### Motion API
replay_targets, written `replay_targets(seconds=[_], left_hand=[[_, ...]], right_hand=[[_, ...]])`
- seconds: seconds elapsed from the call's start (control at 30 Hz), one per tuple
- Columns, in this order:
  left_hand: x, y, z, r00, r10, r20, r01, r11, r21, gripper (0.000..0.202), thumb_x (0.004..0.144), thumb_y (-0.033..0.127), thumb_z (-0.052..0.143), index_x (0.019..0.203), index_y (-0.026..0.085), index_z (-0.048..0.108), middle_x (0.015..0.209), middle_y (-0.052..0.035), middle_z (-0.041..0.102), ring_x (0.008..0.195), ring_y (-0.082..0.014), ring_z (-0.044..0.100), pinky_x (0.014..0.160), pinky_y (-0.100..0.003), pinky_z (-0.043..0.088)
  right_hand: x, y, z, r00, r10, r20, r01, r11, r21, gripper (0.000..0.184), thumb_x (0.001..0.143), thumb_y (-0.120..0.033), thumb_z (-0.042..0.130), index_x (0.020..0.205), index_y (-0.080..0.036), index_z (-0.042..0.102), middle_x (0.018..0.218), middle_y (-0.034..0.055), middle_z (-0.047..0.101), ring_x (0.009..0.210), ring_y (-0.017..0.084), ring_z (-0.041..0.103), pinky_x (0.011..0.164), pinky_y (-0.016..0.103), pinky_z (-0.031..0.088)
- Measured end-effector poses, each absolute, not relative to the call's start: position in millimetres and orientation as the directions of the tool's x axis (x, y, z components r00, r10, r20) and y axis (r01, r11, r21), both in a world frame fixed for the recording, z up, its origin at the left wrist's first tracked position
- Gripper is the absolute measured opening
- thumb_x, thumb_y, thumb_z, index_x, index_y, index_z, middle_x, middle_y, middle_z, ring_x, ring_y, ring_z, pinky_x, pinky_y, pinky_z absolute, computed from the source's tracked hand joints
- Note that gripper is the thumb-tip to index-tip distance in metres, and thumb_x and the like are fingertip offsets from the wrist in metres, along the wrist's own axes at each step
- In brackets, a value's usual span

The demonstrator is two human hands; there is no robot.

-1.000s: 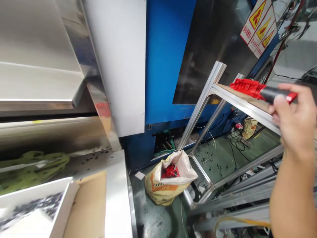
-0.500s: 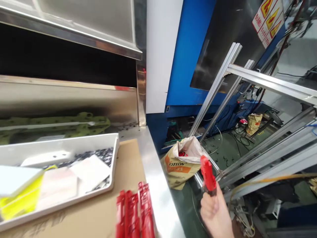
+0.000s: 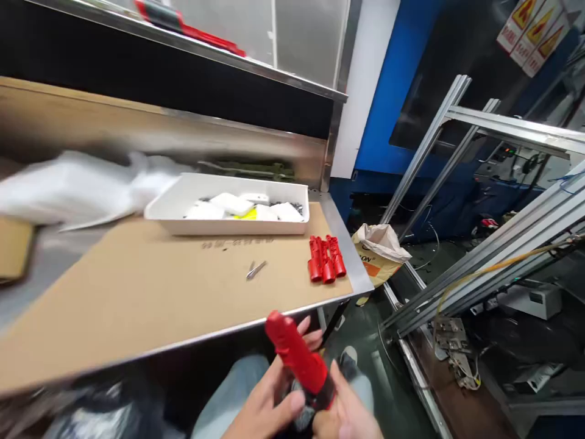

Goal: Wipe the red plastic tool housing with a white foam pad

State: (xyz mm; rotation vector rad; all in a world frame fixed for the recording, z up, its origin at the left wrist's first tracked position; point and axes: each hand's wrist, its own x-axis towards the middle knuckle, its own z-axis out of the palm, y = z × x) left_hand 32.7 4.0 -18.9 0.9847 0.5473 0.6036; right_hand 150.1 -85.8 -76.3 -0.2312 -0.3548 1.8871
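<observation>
Both hands, left hand (image 3: 262, 408) and right hand (image 3: 345, 417), have their fingers wrapped around one red handle (image 3: 297, 356) at six o'clock below the worktop (image 3: 137, 292), while three finished-looking red pieces (image 3: 325, 260) lie at its two o'clock corner, beside the white tray (image 3: 228, 227).

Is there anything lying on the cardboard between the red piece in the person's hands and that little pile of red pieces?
Nothing visible. Both hands hold the red piece below the table edge; the cardboard up to the red pile is bare. The small metal tool lies off to the left.
</observation>
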Motion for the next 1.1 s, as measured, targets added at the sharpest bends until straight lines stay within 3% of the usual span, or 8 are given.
replay_targets(seconds=[0.1,0.2,0.3,0.4,0.47,0.63,0.83,1.1], left_hand=[[24.8,-16.8,-13.3,0.693,0.694,-0.195,-0.244,0.48,0.842,0.064,0.072,0.055,0.08,0.127,0.027,0.064,0.111,-0.013,0.071,0.105,-0.0332,0.064,0.089,-0.039,0.053],[17.0,-32.5,-11.0,0.555,0.776,-0.301,-0.394,0.563,0.726,0.059,0.072,0.053,0.081,0.121,0.023,0.067,0.111,-0.0143,0.072,0.107,-0.0337,0.064,0.084,-0.037,0.056],[13.7,-42.6,-11.3,0.506,0.79,-0.345,-0.505,0.596,0.624,0.063,0.071,0.049,0.084,0.125,0.023,0.063,0.121,-0.0144,0.068,0.116,-0.0322,0.061,0.089,-0.036,0.055],[12.4,-50.8,-9.6,0.474,0.808,-0.351,-0.549,0.583,0.599,0.065,0.07,0.047,0.086,0.126,0.023,0.062,0.124,-0.0147,0.067,0.117,-0.0312,0.06,0.088,-0.035,0.056],[9.8,-56.0,-6.6,0.468,0.81,-0.354,-0.539,0.579,0.612,0.067,0.066,0.047,0.088,0.123,0.024,0.064,0.122,-0.0143,0.067,0.118,-0.0318,0.06,0.089,-0.034,0.056],[-1.7,-63.0,0.0,0.485,0.797,-0.361,-0.466,0.584,0.665,0.059,0.065,0.049,0.088,0.116,0.026,0.068,0.12,-0.0103,0.069,0.123,-0.0331,0.055,0.097,-0.036,0.051],[-3.3,-60.9,-8.3,0.506,0.793,-0.339,-0.433,0.573,0.696,0.051,0.071,0.048,0.084,0.115,0.025,0.069,0.121,-0.0101,0.069,0.123,-0.0334,0.055,0.101,-0.038,0.048],[6.9,-48.0,-30.5,0.543,0.794,-0.274,-0.393,0.528,0.753,0.043,0.073,0.051,0.081,0.109,0.031,0.07,0.118,-0.0038,0.07,0.117,-0.0283,0.06,0.098,-0.033,0.052]], right_hand=[[133.6,-104.7,-75.4,-0.392,0.915,-0.091,-0.742,-0.373,-0.558,0.083,0.069,-0.095,0.029,0.043,-0.021,0.055,0.028,-0.0018,0.039,0.022,0.01,0.031,0.024,0.022,0.018],[133.0,-124.6,-56.0,0.039,0.966,-0.254,-0.506,-0.2,-0.839,0.077,0.074,-0.087,0.042,0.069,-0.015,0.069,0.038,-0.0012,0.051,0.027,0.007,0.031,0.031,0.02,0.02],[133.2,-139.5,-32.3,0.561,0.827,-0.031,-0.073,0.012,-0.997,0.044,0.081,-0.063,0.063,0.082,-0.019,0.072,0.06,0.0021,0.064,0.049,0.01,0.051,0.047,0.02,0.035],[124.7,-143.9,-20.1,0.66,0.739,0.134,0.155,0.04,-0.987,0.031,0.079,-0.053,0.068,0.09,-0.025,0.073,0.099,0.0073,0.064,0.084,0.02,0.062,0.061,0.025,0.047],[115.3,-141.5,-18.5,0.618,0.775,0.132,0.167,0.035,-0.985,0.03,0.079,-0.05,0.068,0.092,-0.024,0.074,0.114,0.0093,0.058,0.097,0.023,0.061,0.072,0.028,0.051],[93.5,-130.7,-21.3,0.59,0.807,0.006,-0.018,0.02,-1.0,0.036,0.08,-0.053,0.065,0.085,-0.018,0.073,0.12,0.0114,0.051,0.109,0.028,0.057,0.093,0.037,0.048],[84.9,-121.7,-26.5,0.66,0.748,-0.07,-0.201,0.086,-0.976,0.034,0.076,-0.051,0.072,0.091,-0.021,0.075,0.12,0.0106,0.055,0.109,0.026,0.056,0.081,0.031,0.053],[97.7,-112.2,-30.3,0.69,0.724,-0.02,-0.147,0.112,-0.983,0.032,0.074,-0.05,0.073,0.087,-0.021,0.078,0.112,0.0091,0.06,0.103,0.023,0.058,0.084,0.029,0.051]])
